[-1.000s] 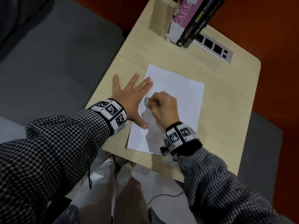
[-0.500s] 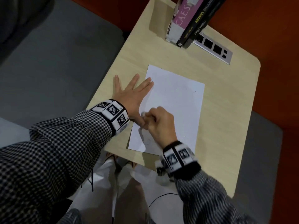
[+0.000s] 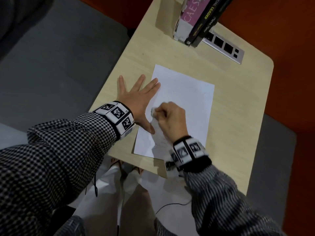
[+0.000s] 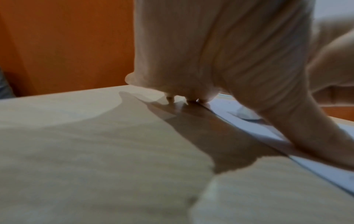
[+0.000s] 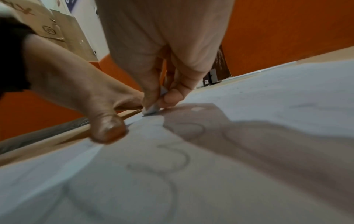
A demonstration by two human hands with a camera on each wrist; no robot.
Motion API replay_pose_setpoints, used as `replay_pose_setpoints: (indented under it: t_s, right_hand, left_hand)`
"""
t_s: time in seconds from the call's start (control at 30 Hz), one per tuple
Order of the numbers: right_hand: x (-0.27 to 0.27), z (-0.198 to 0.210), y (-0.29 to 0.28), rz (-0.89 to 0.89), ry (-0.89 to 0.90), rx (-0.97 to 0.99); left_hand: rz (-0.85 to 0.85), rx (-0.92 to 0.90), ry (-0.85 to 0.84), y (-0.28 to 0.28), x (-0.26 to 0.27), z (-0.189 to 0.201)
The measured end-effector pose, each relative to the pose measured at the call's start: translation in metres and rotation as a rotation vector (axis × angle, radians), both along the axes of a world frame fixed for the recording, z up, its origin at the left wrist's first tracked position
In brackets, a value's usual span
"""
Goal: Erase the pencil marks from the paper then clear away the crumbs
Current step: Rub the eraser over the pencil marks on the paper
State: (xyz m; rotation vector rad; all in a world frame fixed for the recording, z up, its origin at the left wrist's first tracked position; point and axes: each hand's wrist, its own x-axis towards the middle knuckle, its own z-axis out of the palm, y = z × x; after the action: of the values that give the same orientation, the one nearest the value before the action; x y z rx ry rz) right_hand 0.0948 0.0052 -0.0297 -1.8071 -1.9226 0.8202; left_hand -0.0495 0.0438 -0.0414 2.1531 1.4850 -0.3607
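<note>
I count one sheet of paper (image 3: 184, 106) at the table's (image 3: 238, 116) centre, pencil loops (image 5: 172, 159) near its 6 o'clock edge. My left hand (image 3: 136, 97) lies flat, fingers spread, pinning the 9 o'clock edge. My right hand (image 3: 170, 116) pinches one eraser (image 5: 153, 108) against the sheet. Three books (image 3: 196, 19) stand at 12 o'clock.

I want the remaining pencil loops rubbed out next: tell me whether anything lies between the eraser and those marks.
Nothing visible does. The right hand pinches the eraser on the paper, and the pencil marks lie on bare sheet beside it.
</note>
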Motion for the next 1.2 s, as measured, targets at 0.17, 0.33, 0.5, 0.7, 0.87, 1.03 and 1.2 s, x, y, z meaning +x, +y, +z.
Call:
replay_pose_setpoints:
  t_s: [0.17,0.33,0.5,0.7,0.87,1.03,1.2]
  right_hand:
    - [-0.002,0.001,0.007,0.006,0.019,-0.015]
    - [0.001,0.004,0.008,0.066,0.001,0.000]
    - [0.022,0.000,-0.034,0.073,0.006,0.027]
    - [-0.001,0.003,0.005,0.047,0.022,0.035]
    - [0.021,0.001,-0.038,0.024,0.008,0.043]
    - [0.000,0.002,0.003,0.047,0.017,0.057]
    - [0.029,-0.001,-0.047,-0.011,-0.042,0.074]
  left_hand:
    - [-0.022,-0.005,-0.009,0.003,0.008,0.009]
    - [-0.057,-0.027,-0.031,-0.003,0.020,0.009]
    - [-0.076,0.013,0.003,-0.007,0.016,0.004]
    - [-0.063,-0.018,-0.025,-0.005,0.017,0.006]
    - [-0.080,0.006,-0.010,-0.007,0.017,0.002]
    - [-0.072,-0.019,-0.023,-0.004,0.019,0.004]
    - [-0.076,-0.006,-0.010,-0.006,0.017,0.003]
